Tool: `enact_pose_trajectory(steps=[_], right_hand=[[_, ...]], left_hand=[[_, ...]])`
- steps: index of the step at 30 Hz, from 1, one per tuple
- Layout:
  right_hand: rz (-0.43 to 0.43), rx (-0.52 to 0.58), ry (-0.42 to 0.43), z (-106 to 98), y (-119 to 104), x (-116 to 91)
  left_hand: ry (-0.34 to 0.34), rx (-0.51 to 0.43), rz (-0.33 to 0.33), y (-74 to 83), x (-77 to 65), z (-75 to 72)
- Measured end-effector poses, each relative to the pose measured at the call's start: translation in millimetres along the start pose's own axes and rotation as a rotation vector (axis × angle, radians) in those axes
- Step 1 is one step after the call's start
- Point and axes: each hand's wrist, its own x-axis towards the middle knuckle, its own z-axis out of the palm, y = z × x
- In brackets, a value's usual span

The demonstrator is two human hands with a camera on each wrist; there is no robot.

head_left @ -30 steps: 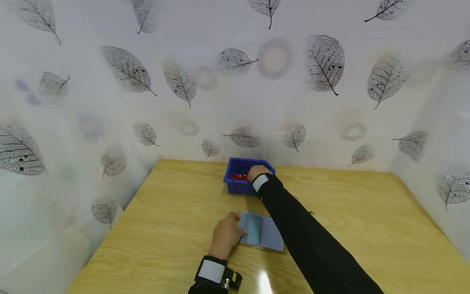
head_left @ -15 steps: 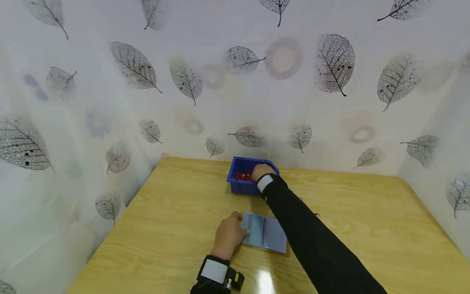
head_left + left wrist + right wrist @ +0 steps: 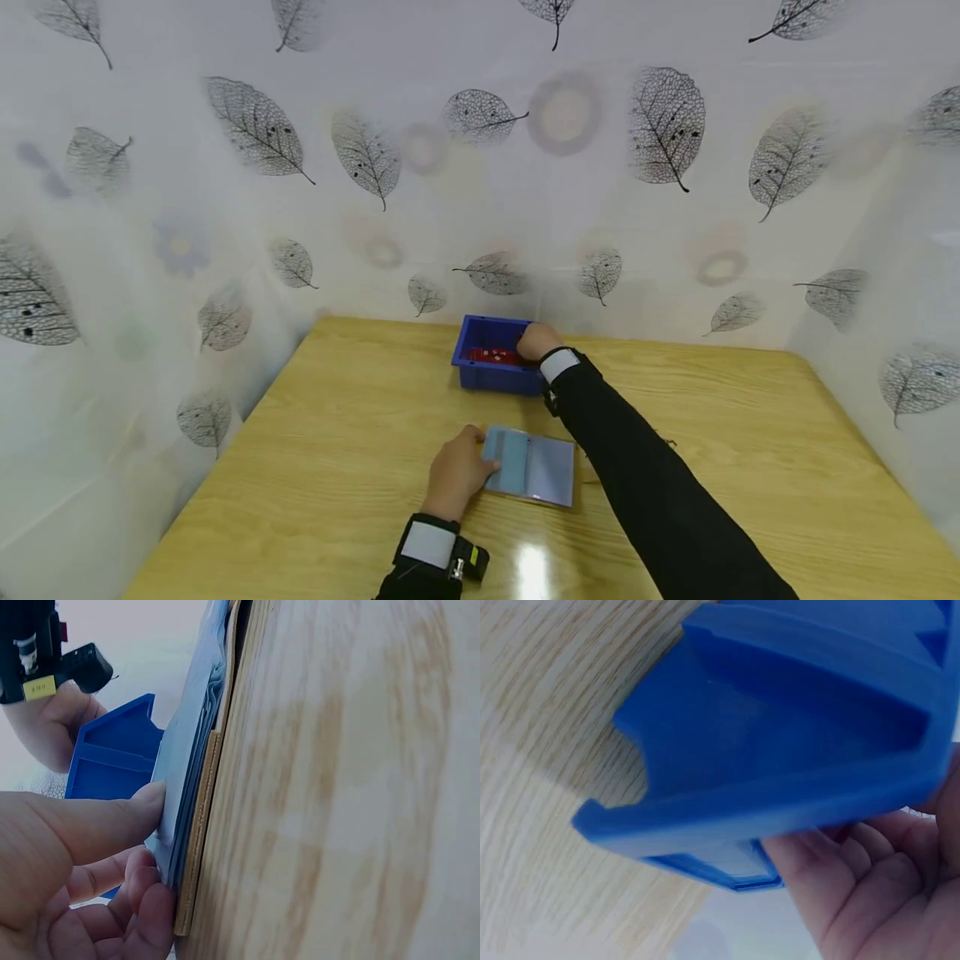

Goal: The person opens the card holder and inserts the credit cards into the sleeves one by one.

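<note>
An open booklet-style holder with light-blue, clear plastic sleeves (image 3: 551, 471) lies on the table; a brown stitched cover (image 3: 201, 847) shows beneath the sleeves in the left wrist view. My left hand (image 3: 456, 471) pinches its left edge, thumb on top and fingers curled at the side. Behind it stands a blue plastic bin (image 3: 498, 380) with red pieces (image 3: 493, 356) inside. My right hand (image 3: 538, 341) reaches over the bin's right side. In the right wrist view the fingers (image 3: 814, 874) curl at the rim; their tips, and anything they hold, are hidden.
The wooden table (image 3: 337, 433) extends to both sides. A leaf-printed sheet (image 3: 390, 250) hangs close behind the bin and around the sides. A small dark strand (image 3: 670, 442) shows beside my right sleeve (image 3: 645, 475).
My right hand has shifted right within the bin, to its right side, uncovering more of the red pieces. My left hand keeps its hold on the holder's edge.
</note>
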Motion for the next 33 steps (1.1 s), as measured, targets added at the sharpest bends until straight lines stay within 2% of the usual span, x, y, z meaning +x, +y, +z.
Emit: enact_pose_trajectory(steps=[1,4,5,10,12,15,20,24,30,33], right_hand=[[0.046,0.013,-0.016,-8,-10,-16],[0.019,0.192,0.042,-12,-5,-29],[0.018,0.284,0.055,-11,0,-27],[-0.015,0.826,0.036,-21,5,-61],[-0.031,0.983,0.02,-23,6,-78],[-0.093,1.136,0.002,-24,8,-106],[-0.209,1.293,-0.038,-18,13,-157],[-0.247,1.336,-0.085,-9,19,-191],[-0.276,1.346,-0.127,0,28,-221],[-0.281,1.342,-0.119,0,29,-228]], left_hand=[[-0.006,-0.003,-0.005,-0.5,0.0,0.5],[-0.013,-0.006,-0.014,-1.3,0.2,0.3],[-0.013,-0.008,-0.017,-1.7,0.5,0.1],[-0.02,-0.011,-0.037,-2.2,1.5,0.1],[-0.032,-0.009,-0.056,-2.6,2.2,0.9],[-0.046,-0.005,-0.078,-3.2,2.5,1.2],[-0.056,0.011,-0.085,-3.4,2.7,1.5],[-0.064,0.015,-0.083,-2.4,3.9,3.0],[-0.049,0.006,-0.037,-0.2,6.2,6.1],[0.025,-0.062,0.017,5.6,6.7,6.0]])
